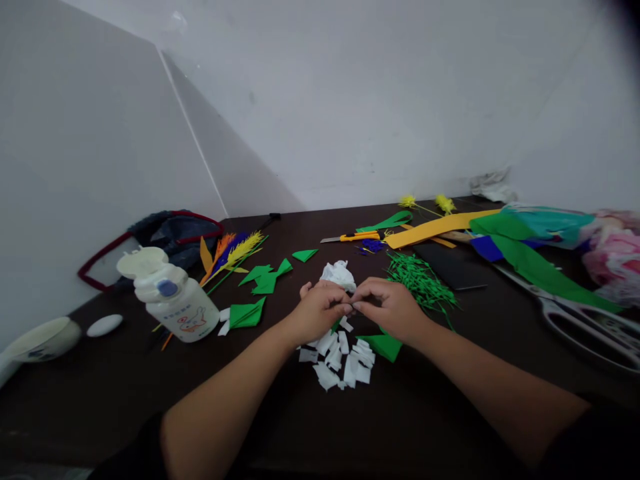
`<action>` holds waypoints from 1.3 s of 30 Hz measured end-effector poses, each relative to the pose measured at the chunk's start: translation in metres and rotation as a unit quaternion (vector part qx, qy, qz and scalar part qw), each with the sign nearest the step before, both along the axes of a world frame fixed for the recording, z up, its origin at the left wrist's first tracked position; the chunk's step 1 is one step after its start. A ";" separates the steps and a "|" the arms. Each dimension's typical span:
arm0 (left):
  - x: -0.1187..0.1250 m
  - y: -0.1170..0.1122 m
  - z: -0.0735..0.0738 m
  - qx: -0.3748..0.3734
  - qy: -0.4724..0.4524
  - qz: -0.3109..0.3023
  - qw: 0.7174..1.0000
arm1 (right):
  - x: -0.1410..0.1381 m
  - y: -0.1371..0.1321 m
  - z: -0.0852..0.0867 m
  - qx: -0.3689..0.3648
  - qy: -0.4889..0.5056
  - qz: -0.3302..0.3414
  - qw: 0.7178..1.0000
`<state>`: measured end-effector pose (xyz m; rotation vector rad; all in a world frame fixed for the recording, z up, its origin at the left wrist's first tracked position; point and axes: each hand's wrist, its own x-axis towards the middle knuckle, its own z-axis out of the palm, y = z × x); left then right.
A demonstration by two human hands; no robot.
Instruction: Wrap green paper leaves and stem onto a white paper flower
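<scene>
At mid-frame the left hand and right hand meet, each grip pinched together, on what I cannot tell, with white scraps lower centre; apparently fine fingertip work, calling next for steadiness.

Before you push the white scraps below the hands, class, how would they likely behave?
The white scraps lie loose in small pieces, so a push would probably spread them. They look thin, so each seems light and likely to bend easily.
</scene>
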<state>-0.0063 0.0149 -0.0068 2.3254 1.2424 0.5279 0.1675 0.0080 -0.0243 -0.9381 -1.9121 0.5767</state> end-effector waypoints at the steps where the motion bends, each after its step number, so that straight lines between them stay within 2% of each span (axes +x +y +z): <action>1: 0.000 0.000 -0.001 0.004 0.000 0.003 1.000 | 0.000 0.000 0.000 -0.002 0.000 0.000 1.000; 8: 0.000 0.003 -0.006 0.048 -0.013 0.036 0.998 | -0.001 0.000 0.000 -0.026 -0.002 0.016 1.000; 12: 0.001 0.002 -0.006 0.067 -0.016 0.046 0.997 | -0.001 0.000 0.001 -0.035 0.004 -0.004 0.999; 21: 0.005 -0.004 -0.005 0.191 0.039 0.054 0.979 | -0.004 0.001 0.000 -0.104 0.012 -0.024 0.994; 24: 0.006 -0.005 -0.004 0.208 0.051 0.053 0.975 | -0.006 0.001 -0.002 -0.115 0.017 -0.017 0.993; 27: 0.007 -0.006 -0.004 0.191 0.048 0.060 0.979 | -0.006 0.002 -0.004 -0.117 0.015 -0.018 0.993; 30: 0.006 -0.005 -0.002 0.136 0.018 0.066 0.988 | -0.005 0.002 -0.003 -0.106 0.013 -0.015 0.994; 35: 0.000 0.002 -0.001 -0.012 -0.032 0.001 0.999 | -0.004 0.001 0.000 -0.056 0.003 -0.010 0.998; 39: -0.003 0.005 -0.004 -0.053 -0.075 -0.005 0.996 | -0.004 -0.002 0.002 -0.041 -0.004 -0.003 0.999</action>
